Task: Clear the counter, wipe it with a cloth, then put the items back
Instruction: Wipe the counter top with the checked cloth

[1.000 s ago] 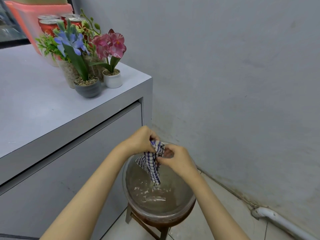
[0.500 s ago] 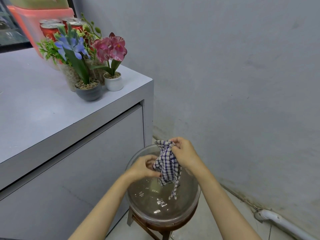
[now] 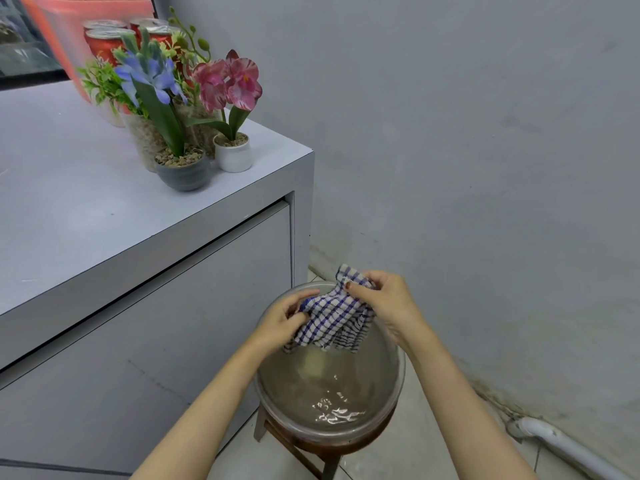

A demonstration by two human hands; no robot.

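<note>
A blue-and-white checked cloth [image 3: 332,317] hangs spread between both hands over a clear bowl of water [image 3: 391,393]. My left hand [image 3: 280,323] pinches its left edge; my right hand [image 3: 384,299] grips its upper right corner. The cloth's lower edge hangs just above the water. On the grey counter [image 3: 86,216] stand a blue flower in a grey pot [image 3: 183,171], a pink orchid in a white pot [image 3: 233,155] and red cans [image 3: 104,39] at the back.
The bowl rests on a small wooden stool [image 3: 311,452] on the tiled floor, beside the counter's corner. A grey wall is close on the right, with a white pipe [image 3: 568,448] along its base. A pink bin [image 3: 86,15] stands behind the cans.
The cloth was bunched between both hands, then lifted and opened out. My right hand rose to the far rim and my left hand dropped to the cloth's left edge.
</note>
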